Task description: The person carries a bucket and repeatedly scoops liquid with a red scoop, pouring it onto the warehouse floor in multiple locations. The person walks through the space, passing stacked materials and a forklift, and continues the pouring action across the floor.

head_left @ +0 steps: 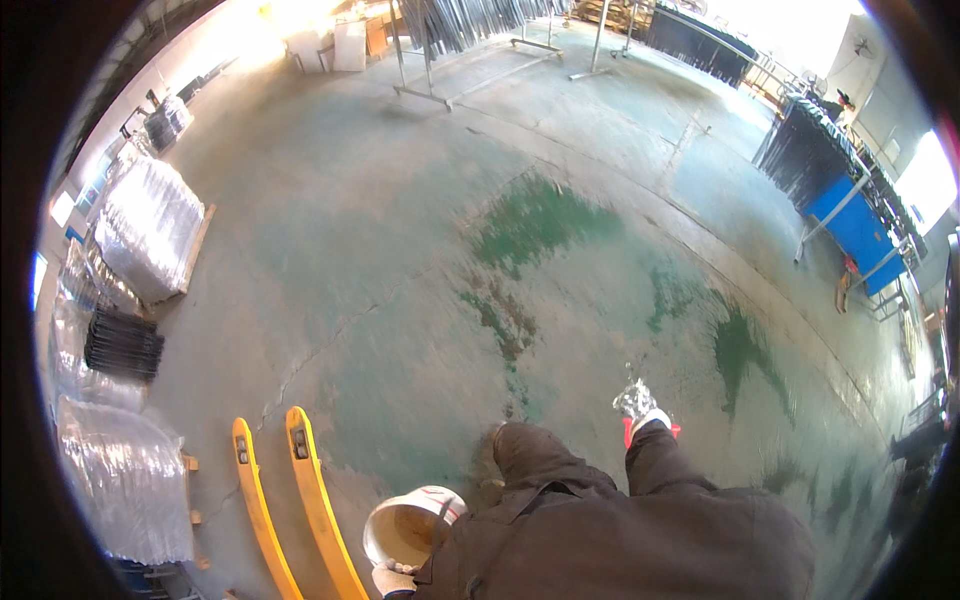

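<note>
The left hand [392,579], in a white glove, is closing around the rim of a white bucket [408,527], carrying it mouth-up just right of the yellow pallet jack forks [318,505]. The right hand [640,405] is swinging well right of the bucket; whether its fingers are closed I cannot tell.

Concrete floor [420,230], worn grey with patches of green paint showing through near the middle and to the right; a crack runs across it at left. Two yellow pallet-jack forks [300,500] lie on it at lower left, side by side. Along the left edge, plastic-wrapped bundles on pallets [150,225] and a stack of dark bars [122,345] rest on the floor. At the far end stand metal racks [470,50]. At right, a blue-framed rack [850,215] holds dark stock.
</note>
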A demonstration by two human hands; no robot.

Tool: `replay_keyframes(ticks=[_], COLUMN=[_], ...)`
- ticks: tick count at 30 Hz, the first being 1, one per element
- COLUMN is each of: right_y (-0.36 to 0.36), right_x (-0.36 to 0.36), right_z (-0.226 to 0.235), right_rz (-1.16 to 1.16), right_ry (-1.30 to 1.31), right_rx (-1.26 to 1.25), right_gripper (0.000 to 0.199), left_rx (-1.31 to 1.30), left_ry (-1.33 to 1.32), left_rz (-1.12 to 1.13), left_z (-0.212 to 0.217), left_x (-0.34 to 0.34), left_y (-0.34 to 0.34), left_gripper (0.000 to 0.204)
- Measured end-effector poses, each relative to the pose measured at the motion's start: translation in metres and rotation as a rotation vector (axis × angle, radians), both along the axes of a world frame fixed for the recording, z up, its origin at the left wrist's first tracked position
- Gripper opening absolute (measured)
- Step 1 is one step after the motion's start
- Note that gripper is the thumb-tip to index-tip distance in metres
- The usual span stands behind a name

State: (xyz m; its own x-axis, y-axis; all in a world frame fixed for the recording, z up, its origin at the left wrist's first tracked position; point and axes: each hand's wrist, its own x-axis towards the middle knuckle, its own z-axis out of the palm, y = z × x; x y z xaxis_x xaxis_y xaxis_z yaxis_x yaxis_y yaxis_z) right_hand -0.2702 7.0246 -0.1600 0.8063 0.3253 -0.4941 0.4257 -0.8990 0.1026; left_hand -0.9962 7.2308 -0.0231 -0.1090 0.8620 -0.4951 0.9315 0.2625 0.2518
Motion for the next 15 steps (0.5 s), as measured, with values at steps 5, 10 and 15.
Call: replay_keyframes(ticks=[5,10,15], right_y=[0.135,0.367,0.586], right_x=[-0.007,-0.027,-0.052], right_z=[0.005,0.011,0.119], right_rz=[-0.138,-1.005,-0.169], right_ry=[0.159,0.138,0.474], right_rx=[-0.19,1.263,1.003], right_gripper=[0.044,0.037,0.057], left_rx=[-0.03,-0.043,-0.026], left_ry=[-0.883,-0.862,-1.015], left_rz=[0.917,0.825,0.913], left_z=[-0.056,-0.035,0.022], left_x=[0.016,0.045,0.121], left_y=[0.149,0.313,0.475], left_gripper=[0.02,0.022,0.022])
